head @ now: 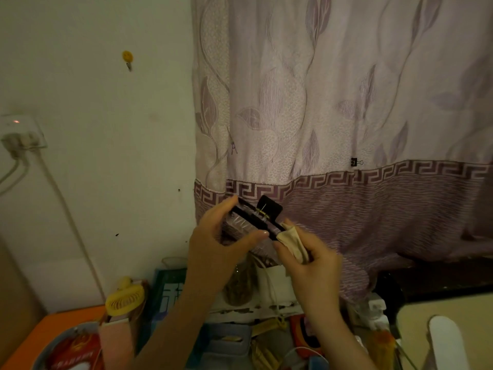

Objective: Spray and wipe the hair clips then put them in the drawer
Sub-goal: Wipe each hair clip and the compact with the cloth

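Observation:
A black hair clip [257, 217] with a clear ribbed body and a gold spring is held up in front of the curtain. My left hand [217, 237] grips it, fingers over its far end and thumb under its near side. My right hand [310, 259] holds a beige cloth [292, 243] bunched between the fingers. The cloth's tip touches the clip's right end. No spray bottle or drawer can be made out.
A patterned lilac curtain [346, 116] hangs behind the hands. Below lies a cluttered orange table [40, 332] with a yellow mini fan [124, 300], a glass jar [238, 287], boxes and small items. A wall socket with cables [18, 134] is at left.

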A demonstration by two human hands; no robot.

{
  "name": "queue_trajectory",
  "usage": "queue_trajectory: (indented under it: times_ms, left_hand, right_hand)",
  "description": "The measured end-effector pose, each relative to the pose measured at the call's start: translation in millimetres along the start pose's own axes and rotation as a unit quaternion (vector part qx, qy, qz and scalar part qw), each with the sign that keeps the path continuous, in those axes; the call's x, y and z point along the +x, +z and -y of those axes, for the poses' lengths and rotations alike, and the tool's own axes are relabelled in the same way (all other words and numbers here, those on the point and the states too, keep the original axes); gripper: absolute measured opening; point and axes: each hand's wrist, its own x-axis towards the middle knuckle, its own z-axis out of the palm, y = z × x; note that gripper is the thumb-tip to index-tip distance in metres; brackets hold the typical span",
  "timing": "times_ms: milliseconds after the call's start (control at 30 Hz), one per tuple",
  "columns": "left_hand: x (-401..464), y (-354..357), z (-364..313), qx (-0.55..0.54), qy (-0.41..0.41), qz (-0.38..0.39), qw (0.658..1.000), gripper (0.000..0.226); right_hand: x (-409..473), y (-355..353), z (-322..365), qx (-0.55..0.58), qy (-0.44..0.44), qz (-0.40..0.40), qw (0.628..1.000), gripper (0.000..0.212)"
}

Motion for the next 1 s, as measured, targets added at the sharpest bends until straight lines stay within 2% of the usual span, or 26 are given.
queue_trajectory:
  times_ms: [133, 367, 533, 767, 1000]
  left_hand:
    - [-6, 11, 4, 0.013, 0.015, -0.026, 0.999, 0.07]
    - [-11, 18, 4, -0.051, 0.015, -0.061, 0.997, 0.057]
    - [-7, 15, 15, -0.039, 0.023, -0.062, 0.997, 0.057]
    - [-2, 4, 22, -0.088, 0.027, -0.044, 0.995, 0.056]
    - [0, -7, 20, -0.093, 0.033, -0.01, 0.995, 0.052]
  right_hand:
    - [-9, 7, 4, -0.021, -0.015, -0.026, 0.999, 0.04]
    - [-20, 15, 5, -0.033, -0.061, -0.066, 0.995, 0.041]
    - [-22, 17, 5, -0.049, -0.081, -0.074, 0.993, 0.042]
    - [-24, 10, 7, -0.005, -0.006, 0.019, 1.0, 0.051]
    - [-14, 0, 23, 0.099, 0.082, 0.069, 0.989, 0.012]
